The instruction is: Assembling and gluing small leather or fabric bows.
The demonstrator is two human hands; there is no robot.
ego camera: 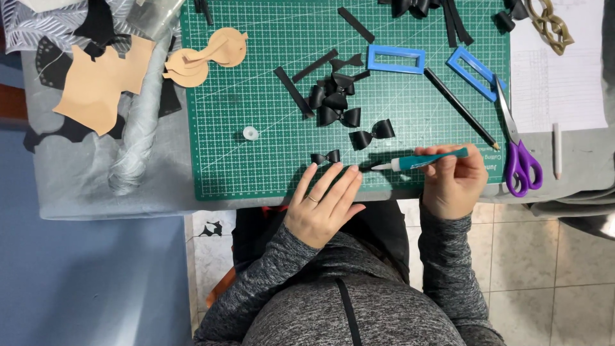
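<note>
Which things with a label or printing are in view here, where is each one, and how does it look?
Glue tube: held in the right hand at the mat's near edge, slim, teal, with a white label band and white nozzle.
Cutting mat: on the table, rectangular, green, white grid and small white printing along its edges.
Paper sheet: right of the mat, white, faint ruled table.
No screens or signs.

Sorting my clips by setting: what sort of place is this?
Probably a home craft table: a green cutting mat, black bows, purple scissors, and a glue tube in the right hand.
</note>
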